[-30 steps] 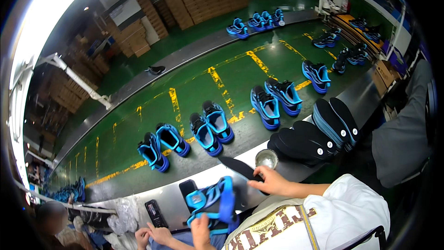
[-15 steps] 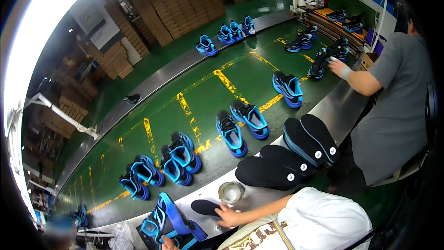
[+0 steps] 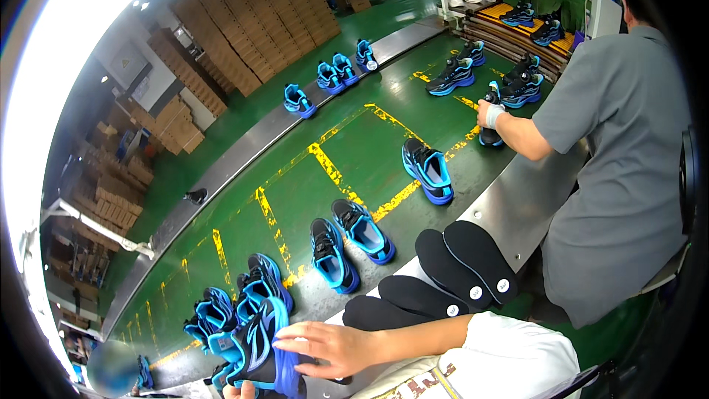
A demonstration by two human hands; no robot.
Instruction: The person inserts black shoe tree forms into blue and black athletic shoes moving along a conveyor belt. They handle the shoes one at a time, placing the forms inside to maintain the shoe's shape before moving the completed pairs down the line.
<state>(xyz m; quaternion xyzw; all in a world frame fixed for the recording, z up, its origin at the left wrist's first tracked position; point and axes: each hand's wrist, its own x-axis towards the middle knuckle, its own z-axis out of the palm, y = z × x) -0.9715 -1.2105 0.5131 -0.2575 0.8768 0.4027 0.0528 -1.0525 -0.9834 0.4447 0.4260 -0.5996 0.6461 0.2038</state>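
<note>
A black and blue sneaker (image 3: 260, 347) is tipped on its side at the lower edge, its blue sole facing right. Fingertips of my left hand (image 3: 240, 390) press on its lower end; the rest of that hand is out of the picture. My right hand (image 3: 325, 347) reaches across to the sole, fingers stretched out and somewhat spread against it. A small dark edge shows beneath my right hand, too little to identify. Several black insoles (image 3: 461, 258) with round white stickers lie on the metal ledge beyond my right forearm.
Pairs of similar sneakers (image 3: 362, 230) stand on the green belt (image 3: 384, 159) with yellow markings. At the right, a co-worker in grey (image 3: 613, 155) has a hand on another sneaker (image 3: 490, 133). Stacked cartons (image 3: 258, 26) rise behind a metal rail (image 3: 251, 151).
My right hand has left the insole beside the metal cup and moved left onto the sneaker's sole. The view has shifted. The co-worker's hand has come down onto a sneaker.
</note>
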